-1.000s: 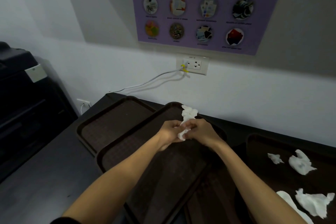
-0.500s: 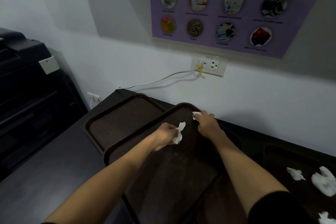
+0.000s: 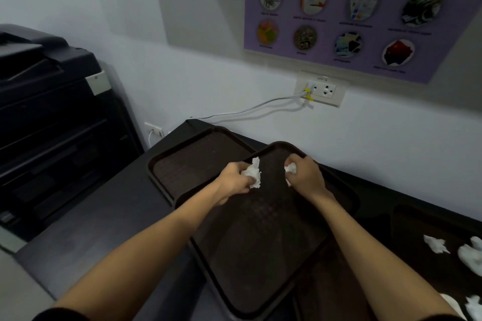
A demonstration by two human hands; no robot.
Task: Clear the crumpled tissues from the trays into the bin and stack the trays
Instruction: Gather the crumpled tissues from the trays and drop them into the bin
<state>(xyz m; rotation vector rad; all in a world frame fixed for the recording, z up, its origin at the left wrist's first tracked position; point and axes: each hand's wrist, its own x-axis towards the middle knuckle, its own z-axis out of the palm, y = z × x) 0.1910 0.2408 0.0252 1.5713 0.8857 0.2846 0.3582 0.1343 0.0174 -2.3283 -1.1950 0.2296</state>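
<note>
Two dark brown trays lie on the dark counter, the middle tray (image 3: 260, 255) overlapping the left tray (image 3: 193, 164). Over the far end of the middle tray, my left hand (image 3: 234, 180) grips a crumpled white tissue (image 3: 253, 173). My right hand (image 3: 305, 174) holds a second, smaller tissue wad (image 3: 291, 169) close beside it. A third tray (image 3: 417, 221) at the right carries several loose crumpled tissues (image 3: 435, 244). No bin shows in this view.
A large black printer (image 3: 49, 122) stands at the left beside the counter. A white cable (image 3: 247, 109) runs along the wall to a socket (image 3: 322, 91) under a purple poster (image 3: 352, 15). The wall runs right behind the trays.
My hands first met on one tissue, then parted. The right hand picked up a second wad at the tray's far end. The view shifted left, pushing the right tray toward the edge.
</note>
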